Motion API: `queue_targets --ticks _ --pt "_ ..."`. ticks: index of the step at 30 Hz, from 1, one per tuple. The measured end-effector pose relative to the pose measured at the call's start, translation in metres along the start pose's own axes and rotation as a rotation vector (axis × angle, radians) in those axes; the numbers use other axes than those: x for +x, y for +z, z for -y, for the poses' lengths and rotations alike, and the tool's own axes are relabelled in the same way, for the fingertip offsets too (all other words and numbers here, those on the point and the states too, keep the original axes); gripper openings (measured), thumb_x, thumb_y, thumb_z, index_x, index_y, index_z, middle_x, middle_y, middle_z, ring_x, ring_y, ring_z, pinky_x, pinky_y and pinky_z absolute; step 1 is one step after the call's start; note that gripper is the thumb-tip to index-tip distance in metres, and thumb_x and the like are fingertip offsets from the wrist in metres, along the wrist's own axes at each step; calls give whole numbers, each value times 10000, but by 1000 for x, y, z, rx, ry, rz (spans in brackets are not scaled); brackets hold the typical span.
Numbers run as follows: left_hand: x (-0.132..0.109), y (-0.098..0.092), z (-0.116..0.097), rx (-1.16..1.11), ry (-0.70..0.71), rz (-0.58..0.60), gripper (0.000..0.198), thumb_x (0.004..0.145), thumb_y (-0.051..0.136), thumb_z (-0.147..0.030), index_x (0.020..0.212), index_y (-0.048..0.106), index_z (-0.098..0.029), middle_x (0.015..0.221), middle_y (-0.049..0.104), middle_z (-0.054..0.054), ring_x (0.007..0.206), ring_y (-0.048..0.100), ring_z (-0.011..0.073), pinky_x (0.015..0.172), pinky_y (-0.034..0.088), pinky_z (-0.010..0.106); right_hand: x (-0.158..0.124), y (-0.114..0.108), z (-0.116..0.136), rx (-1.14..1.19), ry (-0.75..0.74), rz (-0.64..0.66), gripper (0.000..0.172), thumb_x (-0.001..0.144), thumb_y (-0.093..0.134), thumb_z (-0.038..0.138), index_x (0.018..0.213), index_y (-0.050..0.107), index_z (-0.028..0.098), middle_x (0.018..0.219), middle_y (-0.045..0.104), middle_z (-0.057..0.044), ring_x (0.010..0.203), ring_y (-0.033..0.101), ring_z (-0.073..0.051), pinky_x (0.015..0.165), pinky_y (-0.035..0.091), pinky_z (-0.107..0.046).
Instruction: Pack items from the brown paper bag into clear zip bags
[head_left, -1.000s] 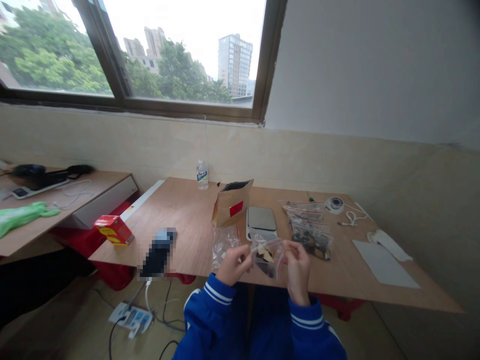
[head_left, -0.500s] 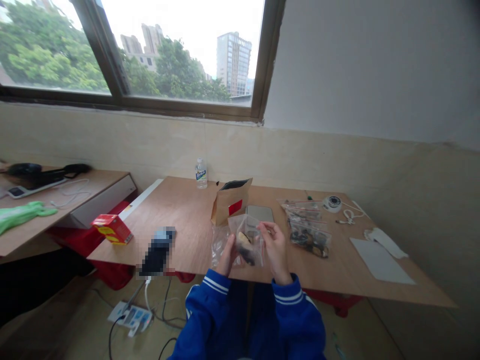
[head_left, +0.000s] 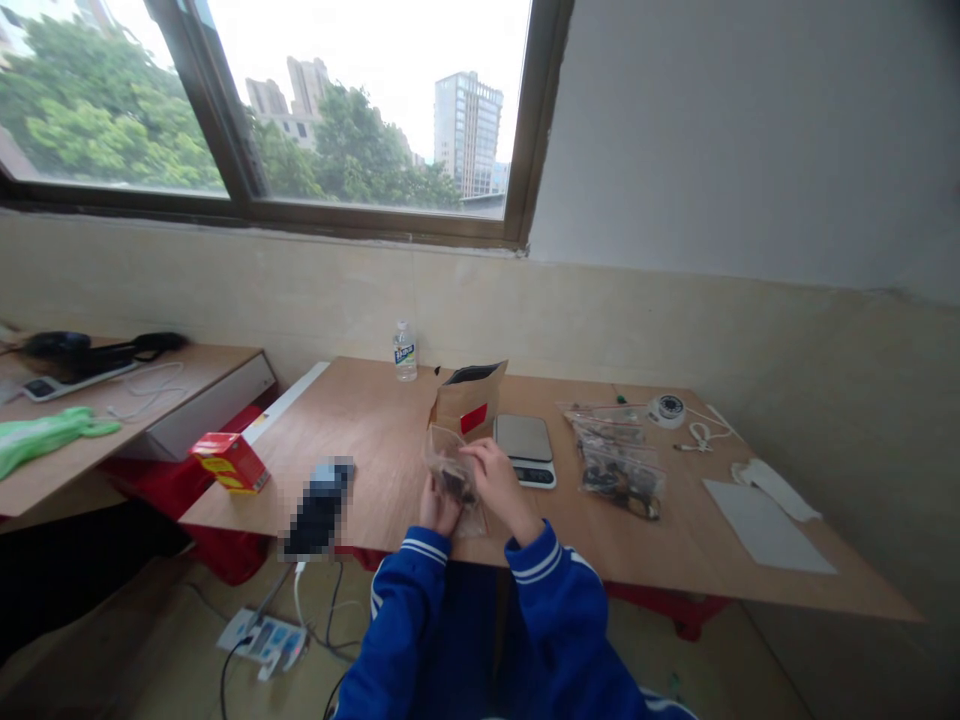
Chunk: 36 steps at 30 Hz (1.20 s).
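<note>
A clear plastic bag (head_left: 455,480) with dark pieces inside is between my two hands, near the table's front edge. My left hand (head_left: 441,507) is wrapped round its lower left side. With bent fingers, my right hand (head_left: 491,475) pinches the bag's upper right edge. Just behind stands an open brown paper bag (head_left: 457,402) with a red label. A small digital scale (head_left: 525,446) lies right of the paper bag, beyond my right hand, with nothing on its plate.
Several filled zip bags (head_left: 621,480) lie right of the scale. A white dome camera (head_left: 666,410), a white glove (head_left: 772,488) and a grey sheet (head_left: 769,525) are farther right. Leftward are a pixelated phone (head_left: 321,508), a red-yellow box (head_left: 231,464) and a water bottle (head_left: 405,352).
Both hands have moved left with the plastic bag, which has turned and now shows darker contents. The scale, partly covered by the bag before, is uncovered.
</note>
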<state>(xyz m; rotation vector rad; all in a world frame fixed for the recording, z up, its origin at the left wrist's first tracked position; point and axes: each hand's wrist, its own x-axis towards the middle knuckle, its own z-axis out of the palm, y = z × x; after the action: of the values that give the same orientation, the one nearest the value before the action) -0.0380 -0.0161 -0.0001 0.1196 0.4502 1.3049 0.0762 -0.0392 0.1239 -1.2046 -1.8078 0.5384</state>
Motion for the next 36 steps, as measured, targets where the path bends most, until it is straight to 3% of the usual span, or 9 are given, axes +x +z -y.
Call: queue_targets --ticks 6,11,14,21,24,28,32,36 --pt "0 1 0 -5 14 -14 345 938 298 -275 1035 615 -180 899 686 32 922 621 172 901 460 326 31 7 -3 -117 43 252 324 792 434 -10 905 704 128 920 670 -95 872 626 -170 831 469 -280" --pt "0 2 3 3 31 -44 282 923 347 -225 959 621 -173 937 672 27 905 615 152 883 467 288 29 8 19 -151 3 213 307 827 433 32 933 705 124 935 647 -98 855 625 -157 812 468 -248" --pt "2 -1 5 11 41 -80 274 920 359 -238 972 620 -175 959 669 32 975 601 159 872 467 270 28 16 23 -171 17 299 295 818 448 40 936 701 136 958 655 -91 882 626 -159 828 462 -242" --pt "5 -2 5 66 25 -137 406 936 275 -296 911 660 -168 927 696 52 1155 516 248 939 425 389 44 47 -10 -468 78 545 215 818 484 92 945 655 119 1049 636 -156 989 582 -233 841 440 -318" --pt "5 -1 6 111 27 -144 425 934 264 -282 909 676 -181 914 710 37 1192 485 252 960 400 413 51 51 -24 -443 52 693 170 746 611 148 910 658 142 982 663 -102 911 604 -212 792 457 -286" --pt "6 -3 6 145 22 -140 441 931 257 -258 873 687 -183 898 717 20 1211 465 255 959 385 417 60 50 -36 -413 43 850 330 578 765 192 892 664 183 920 679 -26 808 615 -167 721 467 -224" --pt "9 -8 8 148 49 -55 297 892 388 -250 1000 654 -175 1019 693 40 1207 471 283 965 392 420 63 50 -40 -400 41 827 452 486 806 179 914 661 180 959 668 -30 859 605 -182 744 463 -227" --pt "11 -12 11 132 106 -10 342 827 521 -219 1163 567 -175 1169 626 83 1189 494 273 971 412 385 57 45 -42 -396 26 757 303 570 746 122 861 669 154 905 663 -53 870 596 -197 774 448 -251"
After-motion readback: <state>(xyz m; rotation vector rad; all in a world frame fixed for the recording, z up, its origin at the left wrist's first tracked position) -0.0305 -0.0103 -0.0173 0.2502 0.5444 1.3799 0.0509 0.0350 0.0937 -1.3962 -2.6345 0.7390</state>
